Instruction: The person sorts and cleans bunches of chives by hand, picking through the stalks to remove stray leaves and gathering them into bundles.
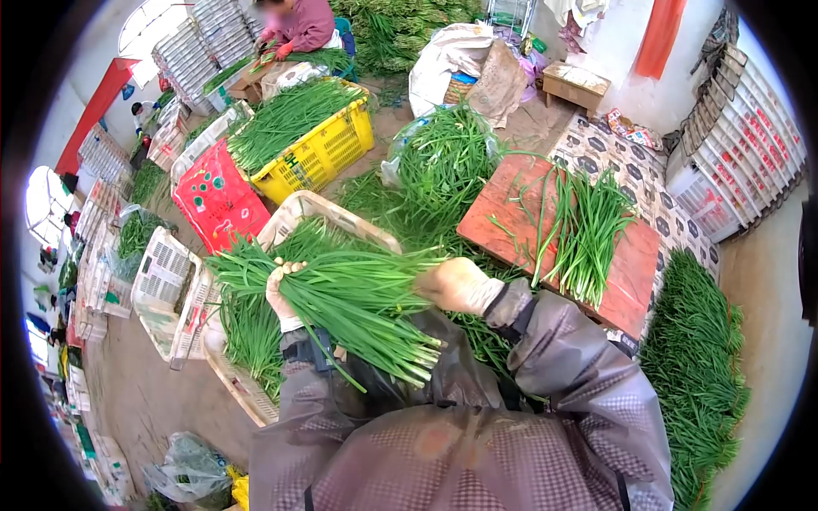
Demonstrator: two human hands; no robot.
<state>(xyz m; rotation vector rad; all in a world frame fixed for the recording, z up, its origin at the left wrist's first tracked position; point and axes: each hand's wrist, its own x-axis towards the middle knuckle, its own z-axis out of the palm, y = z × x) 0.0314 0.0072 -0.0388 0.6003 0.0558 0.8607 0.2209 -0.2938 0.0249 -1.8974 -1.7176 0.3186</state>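
Green chive bunch [362, 294] clasped in left hand [279, 295]; right hand [463, 287] beside it, can't tell grip; cut chives [596, 234] at near edge of desk [509, 194].

A wooden stool [575, 86] stands near the wall [620, 47].

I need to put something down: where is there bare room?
Left of its leaves, the red board is bare but for strands; floor lies bare between the white crate and plastic bag. Crowded: the leaf-filled crate beneath the held bunch.
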